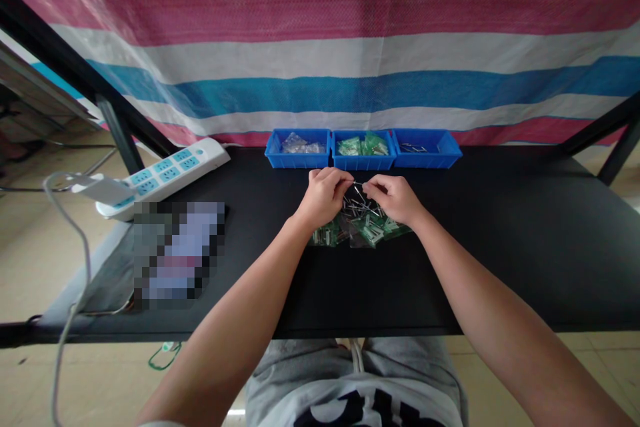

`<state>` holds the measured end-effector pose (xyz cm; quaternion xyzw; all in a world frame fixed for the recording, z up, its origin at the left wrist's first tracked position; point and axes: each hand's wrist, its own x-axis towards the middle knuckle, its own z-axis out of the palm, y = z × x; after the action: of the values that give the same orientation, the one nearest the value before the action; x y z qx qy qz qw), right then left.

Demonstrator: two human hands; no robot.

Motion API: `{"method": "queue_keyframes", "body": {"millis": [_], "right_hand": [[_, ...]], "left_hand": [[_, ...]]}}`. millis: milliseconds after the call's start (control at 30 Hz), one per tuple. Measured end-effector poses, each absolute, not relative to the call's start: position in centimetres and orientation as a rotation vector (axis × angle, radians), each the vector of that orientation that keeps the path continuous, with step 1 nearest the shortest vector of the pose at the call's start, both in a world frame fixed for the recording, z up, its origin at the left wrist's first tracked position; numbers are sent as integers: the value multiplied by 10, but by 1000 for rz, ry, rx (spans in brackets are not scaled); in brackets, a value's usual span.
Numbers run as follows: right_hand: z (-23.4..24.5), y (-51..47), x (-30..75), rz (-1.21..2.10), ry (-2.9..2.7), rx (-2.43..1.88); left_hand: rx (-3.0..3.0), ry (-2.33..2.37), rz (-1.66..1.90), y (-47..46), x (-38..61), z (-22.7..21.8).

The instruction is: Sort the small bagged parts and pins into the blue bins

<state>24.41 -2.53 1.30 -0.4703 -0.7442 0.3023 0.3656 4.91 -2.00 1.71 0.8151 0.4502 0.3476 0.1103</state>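
Observation:
My left hand [324, 197] and my right hand [397, 199] meet over the middle of the black table, fingertips pinched and a small gap apart. A thin, shiny metal rod [357, 183] spans that gap, its ends hidden in the fingers of both hands. Just below them lies a loose pile of small metal rods [357, 205]. Green-and-white plastic packets [374, 230] lie at the near side of the pile, some partly under my wrists. What the packets contain is too small to make out.
Behind my hands stand three blue bins: the left bin [299, 161] holds clear packets, the middle bin [363, 163] green ones, the right bin [429, 161] a few metal rods. On the left are a power strip [167, 173] with a cable and a blurred-out phone-like object [185, 250].

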Motion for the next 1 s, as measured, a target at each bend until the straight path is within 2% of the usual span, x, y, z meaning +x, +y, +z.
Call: {"method": "queue_keyframes", "body": {"millis": [367,700,1000], "right_hand": [[17,-24,245,1016,-1710,-1182],[14,-17,253,908,-1624,-1167],[7,10,289,835,-828,-1226]], "left_hand": [[2477,1279,973,-18,47,13],[2435,1350,971,-17,46,13],[2442,1357,799,-15,44,13]]}}
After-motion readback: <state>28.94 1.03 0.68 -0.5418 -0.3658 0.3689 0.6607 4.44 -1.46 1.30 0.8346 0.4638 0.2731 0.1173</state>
